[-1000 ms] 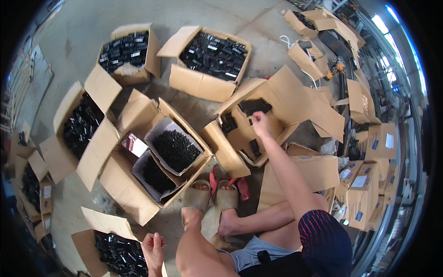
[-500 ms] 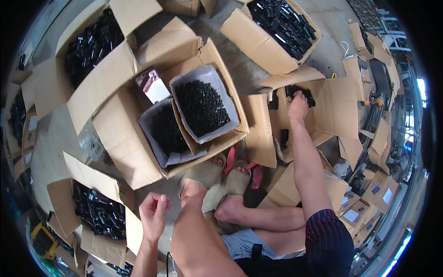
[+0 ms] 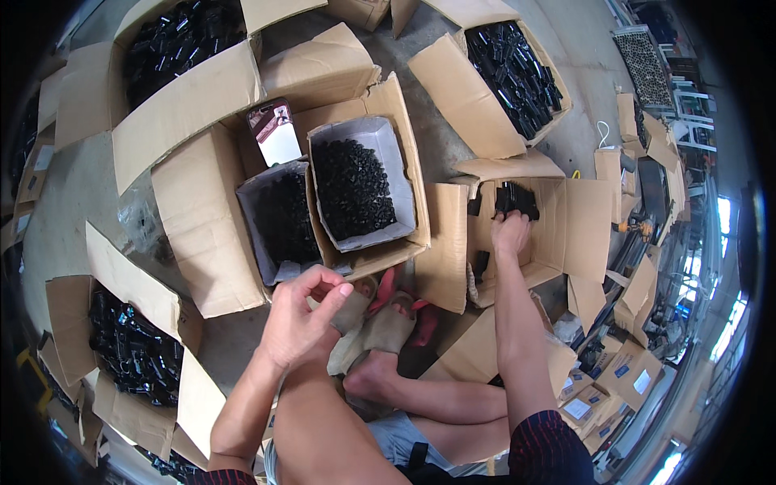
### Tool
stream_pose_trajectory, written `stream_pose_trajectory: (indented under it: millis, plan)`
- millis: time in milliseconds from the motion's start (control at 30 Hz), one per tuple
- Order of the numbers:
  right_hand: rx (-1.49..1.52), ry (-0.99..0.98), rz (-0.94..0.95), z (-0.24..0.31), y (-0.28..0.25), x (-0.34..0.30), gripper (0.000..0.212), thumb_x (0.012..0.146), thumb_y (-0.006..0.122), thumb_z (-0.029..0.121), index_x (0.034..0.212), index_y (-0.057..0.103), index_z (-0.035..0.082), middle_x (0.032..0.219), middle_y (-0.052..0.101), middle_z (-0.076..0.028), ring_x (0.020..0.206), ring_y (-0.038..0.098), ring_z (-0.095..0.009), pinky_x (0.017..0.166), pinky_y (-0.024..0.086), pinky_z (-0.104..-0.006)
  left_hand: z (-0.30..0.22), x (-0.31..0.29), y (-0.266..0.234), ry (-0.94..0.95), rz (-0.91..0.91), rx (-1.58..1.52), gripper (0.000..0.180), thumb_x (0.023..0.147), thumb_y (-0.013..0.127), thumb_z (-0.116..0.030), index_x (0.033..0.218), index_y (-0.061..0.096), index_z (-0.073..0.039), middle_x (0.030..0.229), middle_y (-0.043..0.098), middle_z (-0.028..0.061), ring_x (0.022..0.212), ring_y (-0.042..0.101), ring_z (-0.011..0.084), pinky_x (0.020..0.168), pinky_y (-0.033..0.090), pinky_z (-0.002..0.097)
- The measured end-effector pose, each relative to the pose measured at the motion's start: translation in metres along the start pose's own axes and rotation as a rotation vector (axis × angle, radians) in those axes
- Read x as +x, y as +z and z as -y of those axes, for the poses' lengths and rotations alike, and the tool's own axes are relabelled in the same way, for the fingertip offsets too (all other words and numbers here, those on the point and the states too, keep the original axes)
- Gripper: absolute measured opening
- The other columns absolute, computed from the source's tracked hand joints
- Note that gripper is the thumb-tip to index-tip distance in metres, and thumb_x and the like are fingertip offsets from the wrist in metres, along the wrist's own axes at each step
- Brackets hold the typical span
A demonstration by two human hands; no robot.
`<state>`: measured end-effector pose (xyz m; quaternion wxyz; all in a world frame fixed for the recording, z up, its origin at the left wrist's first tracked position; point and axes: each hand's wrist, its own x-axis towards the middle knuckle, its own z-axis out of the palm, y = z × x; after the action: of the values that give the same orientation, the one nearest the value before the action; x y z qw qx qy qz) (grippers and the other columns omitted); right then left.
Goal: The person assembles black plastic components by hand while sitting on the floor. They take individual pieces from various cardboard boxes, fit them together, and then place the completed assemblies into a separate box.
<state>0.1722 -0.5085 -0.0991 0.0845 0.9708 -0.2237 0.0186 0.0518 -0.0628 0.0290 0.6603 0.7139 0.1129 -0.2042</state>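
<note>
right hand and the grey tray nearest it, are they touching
Apart: the head view shows a cardboard flap between the right hand and the grey tray.

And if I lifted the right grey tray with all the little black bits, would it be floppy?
The tray might bend a little, since its walls look like thin card. It may feel heavy for its size, with so many black bits in it. If tipped, some could spill, because they look loose and uncovered.

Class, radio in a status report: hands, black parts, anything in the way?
Right hand at black parts in carton, grip unclear. Left hand loosely curled, apparently empty. Nothing visibly blocking the reach.
</note>
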Motion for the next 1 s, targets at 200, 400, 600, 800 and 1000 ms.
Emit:
stream_pose_trajectory:
  millis: [200, 400, 600, 800, 1000]
  plan:
    - [0.946, 0.217, 0.139, -0.014, -0.034, -0.021, 0.021, 0.104, 0.056, 0.014, 0.117, 0.051, -0.002, 0.101, 0.066, -0.013, 0.075, 0.068, -0.019, 0.065, 0.055, -0.0293, -0.001, -0.005, -0.014, 0.054, -0.004, -0.025, 0.020, 0.093, 0.075, -0.014, 0.105, 0.067, 0.000, 0.091, 0.068, 0.0026, 0.083, 0.063, 0.0093, 0.079, 0.053, 0.0276]
    - [1.051, -0.186, 1.081, 0.064, -0.203, -0.132, 0.021, 0.101, 0.055, 0.008, 0.122, 0.052, 0.003, 0.093, 0.066, -0.005, 0.074, 0.061, -0.008, 0.062, 0.047, -0.0228, -0.019, -0.006, -0.002, 0.453, 0.101, 0.299, 0.084, 0.075, 0.087, -0.019, 0.149, 0.048, -0.013, 0.141, 0.055, 0.0154, 0.123, 0.059, 0.0357, 0.099, 0.053, 0.0413]
    - [0.937, -0.214, 1.602, 0.142, -0.216, -0.165, 0.031, 0.102, 0.057, 0.011, 0.131, 0.049, 0.006, 0.088, 0.066, -0.006, 0.067, 0.062, -0.009, 0.058, 0.049, -0.0209, -0.002, -0.012, -0.023, 0.292, 0.445, 0.277, 0.076, 0.079, 0.083, -0.022, 0.147, 0.051, -0.011, 0.127, 0.065, 0.0178, 0.108, 0.067, 0.0344, 0.091, 0.056, 0.0433]
    - [1.430, 0.104, 1.693, 0.166, -0.196, -0.211, 0.045, 0.106, 0.057, 0.021, 0.144, 0.045, 0.001, 0.098, 0.069, -0.010, 0.084, 0.069, -0.016, 0.073, 0.054, -0.0289, 0.038, -0.038, -0.042, 0.005, 0.269, -0.003, 0.035, 0.095, 0.071, -0.028, 0.117, 0.068, -0.001, 0.087, 0.072, 0.0139, 0.072, 0.070, 0.0236, 0.067, 0.055, 0.0339]
    - [1.386, -0.090, 1.289, 0.195, -0.186, -0.239, 0.038, 0.102, 0.063, 0.011, 0.133, 0.052, -0.008, 0.107, 0.068, -0.009, 0.091, 0.065, -0.010, 0.084, 0.052, -0.0243, 0.059, -0.055, -0.028, -0.232, 0.054, -0.493, 0.024, 0.101, 0.066, -0.021, 0.110, 0.069, 0.002, 0.085, 0.072, 0.0032, 0.079, 0.062, 0.0055, 0.070, 0.052, 0.0262]
